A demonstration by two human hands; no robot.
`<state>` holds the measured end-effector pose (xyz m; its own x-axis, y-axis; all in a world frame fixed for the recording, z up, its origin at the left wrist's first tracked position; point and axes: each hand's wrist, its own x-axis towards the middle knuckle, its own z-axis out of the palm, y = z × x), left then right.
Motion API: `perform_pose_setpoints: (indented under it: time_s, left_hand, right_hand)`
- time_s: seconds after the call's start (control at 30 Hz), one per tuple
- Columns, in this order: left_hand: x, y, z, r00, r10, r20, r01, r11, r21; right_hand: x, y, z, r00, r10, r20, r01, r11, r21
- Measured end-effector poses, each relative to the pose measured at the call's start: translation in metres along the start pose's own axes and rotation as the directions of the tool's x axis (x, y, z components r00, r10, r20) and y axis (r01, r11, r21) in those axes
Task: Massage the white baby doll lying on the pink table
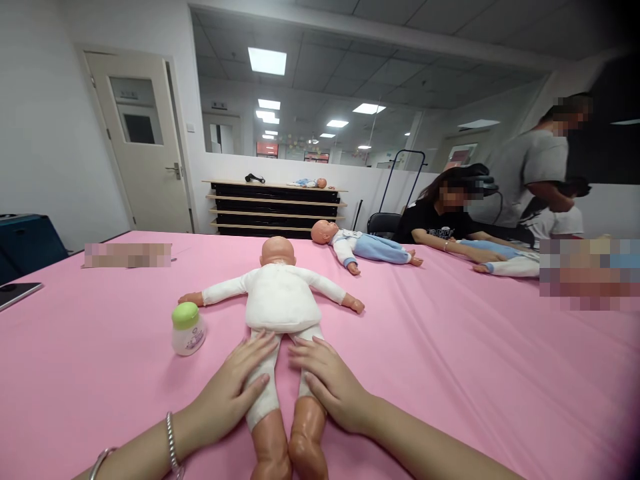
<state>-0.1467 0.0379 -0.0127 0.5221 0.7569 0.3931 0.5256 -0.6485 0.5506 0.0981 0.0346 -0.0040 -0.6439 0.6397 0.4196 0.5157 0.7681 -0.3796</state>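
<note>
A baby doll (283,297) with a white cloth body lies on the pink sheet, head away from me, arms spread and legs toward me. My left hand (245,377) rests flat on its left-side thigh in the view, fingers stretched out. On the other thigh lies my right hand (333,380), fingers extended and slightly blurred at the tips. Neither hand grips anything. A round jar (189,330) with a green lid stands left of the doll, just below its outstretched hand.
A second doll (375,247) in blue and white lies at the back. At the right, a person's arms (465,248) reach to another doll (515,265); another person (530,167) stands behind. A dark device (19,293) sits at the left edge.
</note>
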Motion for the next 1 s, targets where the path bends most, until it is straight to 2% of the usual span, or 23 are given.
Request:
perform_pose_setpoints:
  time_s: [0.07,0.13,0.23,0.3,0.37,0.43,0.5,0.57,0.63,0.73,0.8,0.87,0.93,1.0]
  left_hand:
    - [0.001,0.000,0.000,0.996,0.045,0.083,-0.050,0.998,0.048]
    - [0.000,0.003,-0.003,0.982,0.140,0.129,-0.144,0.989,0.020]
    - [-0.006,0.011,-0.006,0.966,0.247,0.076,-0.238,0.965,-0.111]
    - [-0.009,0.015,-0.007,0.972,0.234,-0.015,-0.233,0.954,-0.191]
    - [-0.010,0.014,-0.006,0.979,0.176,-0.102,-0.195,0.957,-0.215]
    - [-0.007,0.010,-0.005,0.981,0.110,-0.161,-0.136,0.977,-0.164]
    - [-0.003,0.004,-0.005,0.987,0.038,-0.158,-0.049,0.996,-0.068]
    - [0.000,0.000,-0.004,0.998,0.002,-0.063,-0.001,1.000,0.020]
    - [0.001,0.000,-0.004,0.997,0.033,0.063,-0.036,0.998,0.052]
    - [-0.003,0.007,-0.005,0.972,0.178,0.155,-0.175,0.984,-0.032]
    - [-0.007,0.013,-0.006,0.964,0.238,0.117,-0.221,0.965,-0.144]
    - [-0.010,0.018,-0.006,0.973,0.228,0.026,-0.215,0.946,-0.243]
    - [-0.010,0.018,-0.006,0.982,0.170,-0.078,-0.185,0.944,-0.272]
    - [-0.008,0.015,-0.005,0.980,0.116,-0.161,-0.149,0.965,-0.214]
  right_hand:
    - [0.001,-0.003,-0.001,0.993,-0.059,0.100,0.061,0.998,-0.024]
    - [0.002,-0.008,-0.002,0.969,-0.211,0.127,0.211,0.977,0.018]
    - [0.001,-0.015,-0.001,0.905,-0.424,0.013,0.419,0.899,0.126]
    - [0.000,-0.015,0.000,0.884,-0.454,-0.108,0.465,0.876,0.127]
    - [-0.001,-0.011,0.001,0.906,-0.369,-0.209,0.388,0.920,0.061]
    - [-0.001,-0.004,0.002,0.951,-0.210,-0.225,0.214,0.977,-0.007]
    - [0.000,0.002,0.002,0.987,-0.048,-0.155,0.039,0.997,-0.066]
    - [0.001,0.005,0.002,0.999,0.029,-0.030,-0.032,0.994,-0.104]
    - [0.002,0.003,0.001,0.996,-0.003,0.089,0.011,0.995,-0.095]
    - [0.002,-0.006,0.000,0.964,-0.220,0.150,0.222,0.975,0.001]
    - [0.001,-0.012,0.000,0.917,-0.389,0.085,0.383,0.921,0.073]
    - [0.000,-0.015,0.000,0.883,-0.468,-0.032,0.469,0.879,0.086]
    - [-0.001,-0.013,0.001,0.890,-0.432,-0.148,0.442,0.896,0.043]
    - [-0.001,-0.008,0.001,0.930,-0.290,-0.225,0.293,0.956,-0.018]
